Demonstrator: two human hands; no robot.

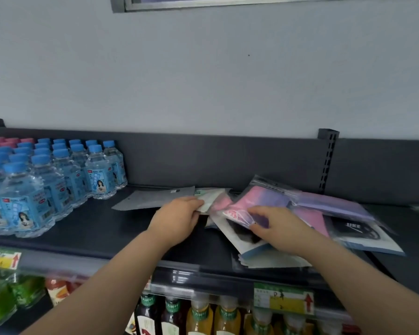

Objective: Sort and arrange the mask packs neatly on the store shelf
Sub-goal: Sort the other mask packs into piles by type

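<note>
On the dark shelf [94, 235], toward its right half, lies the heap of mask packs [329, 209], a loose, overlapping fan of clear sleeves showing pink, purple and black masks. At the left edge of that heap the left hand [179, 220] has its fingers curled round a white-and-green pack [211, 200], pinching its near end. Just left of the heap a flat grey pack [153, 198] lies on the shelf, its right end meeting the white-and-green pack. At the front of the heap the right hand [278, 229] grips a pink-and-purple pack [237, 211], with bent fingers over its top face and the thumb against its near side. This pack sits tilted across a sleeve holding a dark mask. On the right side of the heap a black-mask pack [356, 229] with a white logo lies flat, partly covered by pink sleeves. Well left of the heap stand rows of water bottles [58, 180] with blue caps. Behind the heap a slotted post [327, 163] rises along the back panel. Below the heap a green-and-yellow price tag [283, 298] hangs on the front rail, and drink bottles [203, 315] stand beneath it.
</note>
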